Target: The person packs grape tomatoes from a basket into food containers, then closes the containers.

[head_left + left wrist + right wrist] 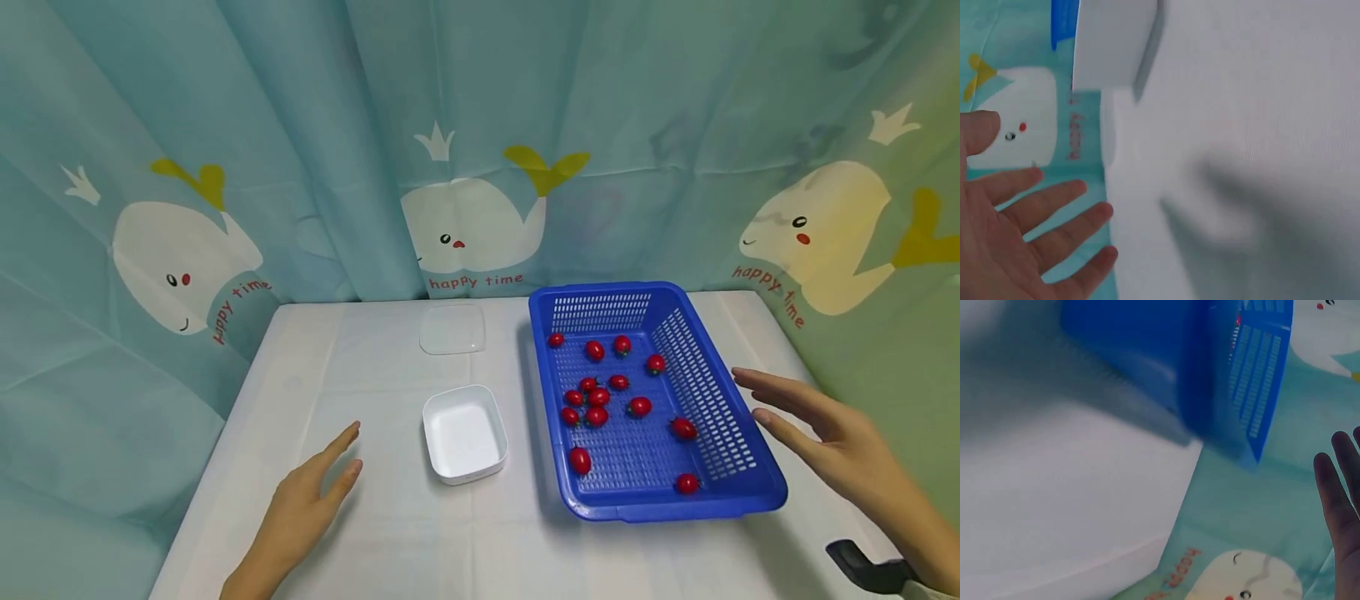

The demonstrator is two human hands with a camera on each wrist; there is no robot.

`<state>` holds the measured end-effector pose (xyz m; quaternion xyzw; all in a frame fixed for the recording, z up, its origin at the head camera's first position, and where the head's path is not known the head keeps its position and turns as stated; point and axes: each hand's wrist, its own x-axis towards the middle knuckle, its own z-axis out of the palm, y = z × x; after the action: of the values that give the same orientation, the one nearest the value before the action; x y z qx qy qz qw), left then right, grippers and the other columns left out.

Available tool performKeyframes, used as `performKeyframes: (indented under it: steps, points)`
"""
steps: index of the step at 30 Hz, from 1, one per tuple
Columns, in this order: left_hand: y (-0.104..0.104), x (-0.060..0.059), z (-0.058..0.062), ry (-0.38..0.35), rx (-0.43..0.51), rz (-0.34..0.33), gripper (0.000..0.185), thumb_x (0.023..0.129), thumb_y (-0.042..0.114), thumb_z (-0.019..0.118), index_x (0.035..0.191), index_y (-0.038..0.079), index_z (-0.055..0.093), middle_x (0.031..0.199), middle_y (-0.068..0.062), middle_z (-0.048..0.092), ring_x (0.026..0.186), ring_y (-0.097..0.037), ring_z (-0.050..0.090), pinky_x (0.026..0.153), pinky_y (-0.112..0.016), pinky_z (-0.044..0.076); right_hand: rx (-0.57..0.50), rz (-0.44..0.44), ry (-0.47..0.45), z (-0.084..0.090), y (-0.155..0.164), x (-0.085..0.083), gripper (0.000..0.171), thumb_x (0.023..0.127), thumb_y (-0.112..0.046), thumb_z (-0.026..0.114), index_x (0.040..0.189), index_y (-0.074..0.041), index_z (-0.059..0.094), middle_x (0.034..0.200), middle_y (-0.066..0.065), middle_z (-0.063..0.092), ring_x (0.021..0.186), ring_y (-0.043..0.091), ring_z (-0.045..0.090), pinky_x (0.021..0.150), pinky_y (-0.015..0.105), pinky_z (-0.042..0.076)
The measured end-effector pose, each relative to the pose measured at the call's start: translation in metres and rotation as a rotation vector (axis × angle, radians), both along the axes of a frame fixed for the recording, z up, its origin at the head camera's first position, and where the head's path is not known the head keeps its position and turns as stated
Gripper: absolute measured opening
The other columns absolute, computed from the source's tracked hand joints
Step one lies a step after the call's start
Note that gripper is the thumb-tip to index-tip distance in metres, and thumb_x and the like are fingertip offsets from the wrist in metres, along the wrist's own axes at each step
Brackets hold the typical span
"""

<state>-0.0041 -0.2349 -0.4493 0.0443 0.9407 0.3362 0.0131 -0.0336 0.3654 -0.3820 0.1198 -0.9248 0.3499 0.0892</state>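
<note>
My left hand (300,504) hovers over the table left of a small white square container (463,435), fingers extended and holding nothing. In the left wrist view its fingers (1063,234) are spread. Beside the right wall of a blue plastic basket (663,508) is my right hand (832,437), its fingers straight and nothing in its grasp. Several red cherry tomatoes (597,397) lie scattered on the basket's floor, some clustered near its left side. The white container has no lid on it. Only part of the right hand's fingers (1335,497) shows in the right wrist view.
A clear lid (452,329) lies flat behind the white container, near the table's back edge. Everything stands on a white-covered table (360,358). A teal curtain (330,150) with whale prints hangs right behind it and along both sides. A black strap (870,571) is at the right wrist.
</note>
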Motion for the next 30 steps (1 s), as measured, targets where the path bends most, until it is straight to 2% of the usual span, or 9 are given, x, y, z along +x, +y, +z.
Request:
performKeyframes:
  steps: [5,9,15,20,22,25,27,30]
  points:
    - [0.014,-0.003,-0.007,-0.025,0.088,0.009,0.056,0.106,0.034,0.061,0.157,0.015,0.047,0.149,-0.01,0.062,0.14,-0.042,0.055,0.111,-0.069,0.044,-0.036,0.082,-0.016,0.006,-0.012,-0.013,0.048,0.097,0.001,0.069,0.142,-0.016,0.064,0.14,-0.023,0.063,0.126,-0.019,0.052,0.097,-0.004,0.04]
    - [0.025,-0.006,-0.008,-0.052,0.151,0.021,0.056,0.105,0.031,0.063,0.156,0.011,0.049,0.149,-0.012,0.062,0.136,-0.039,0.06,0.11,-0.062,0.048,-0.074,0.13,-0.035,0.007,-0.018,-0.025,0.046,0.098,0.003,0.067,0.141,-0.012,0.063,0.139,-0.02,0.064,0.124,-0.016,0.056,0.096,-0.001,0.045]
    - [0.038,-0.013,-0.008,-0.133,0.29,0.055,0.056,0.105,0.026,0.063,0.156,0.009,0.048,0.152,-0.012,0.059,0.139,-0.034,0.059,0.112,-0.054,0.05,-0.075,0.157,-0.072,0.008,-0.029,-0.045,0.042,0.1,-0.003,0.067,0.142,-0.01,0.062,0.135,-0.027,0.06,0.119,-0.019,0.056,0.092,0.0,0.047]
    - [0.047,-0.014,-0.007,-0.236,0.479,0.101,0.058,0.104,0.026,0.065,0.157,0.01,0.046,0.156,-0.013,0.055,0.144,-0.033,0.054,0.115,-0.043,0.05,-0.096,0.186,-0.119,0.01,-0.039,-0.06,0.042,0.102,-0.009,0.066,0.144,-0.011,0.06,0.134,-0.029,0.06,0.117,-0.017,0.058,0.09,0.002,0.051]
    - [0.05,-0.014,-0.006,-0.28,0.56,0.118,0.059,0.104,0.027,0.065,0.157,0.011,0.045,0.157,-0.013,0.053,0.145,-0.033,0.053,0.115,-0.036,0.05,-0.112,0.189,-0.139,0.011,-0.043,-0.065,0.042,0.103,-0.012,0.065,0.145,-0.011,0.06,0.136,-0.021,0.064,0.118,-0.015,0.06,0.09,0.004,0.052]
    - [0.055,-0.015,-0.006,-0.328,0.658,0.139,0.061,0.103,0.027,0.066,0.158,0.011,0.044,0.159,-0.014,0.05,0.145,-0.035,0.052,0.111,-0.032,0.053,-0.128,0.176,-0.173,0.011,-0.048,-0.071,0.042,0.105,-0.016,0.064,0.146,-0.01,0.059,0.141,0.001,0.067,0.117,-0.015,0.06,0.09,0.005,0.052]
    - [0.058,-0.015,-0.006,-0.348,0.702,0.147,0.062,0.103,0.026,0.066,0.159,0.011,0.043,0.161,-0.015,0.048,0.145,-0.037,0.051,0.108,-0.033,0.056,-0.126,0.157,-0.199,0.011,-0.052,-0.075,0.043,0.105,-0.02,0.063,0.146,-0.01,0.058,0.143,0.015,0.065,0.115,-0.018,0.06,0.09,0.005,0.052]
    - [0.063,-0.016,-0.007,-0.377,0.75,0.158,0.064,0.103,0.023,0.065,0.16,0.01,0.04,0.163,-0.017,0.044,0.147,-0.039,0.049,0.107,-0.038,0.057,-0.139,0.134,-0.244,0.008,-0.056,-0.081,0.045,0.106,-0.024,0.063,0.148,-0.009,0.056,0.144,0.022,0.063,0.112,-0.019,0.059,0.089,0.005,0.052]
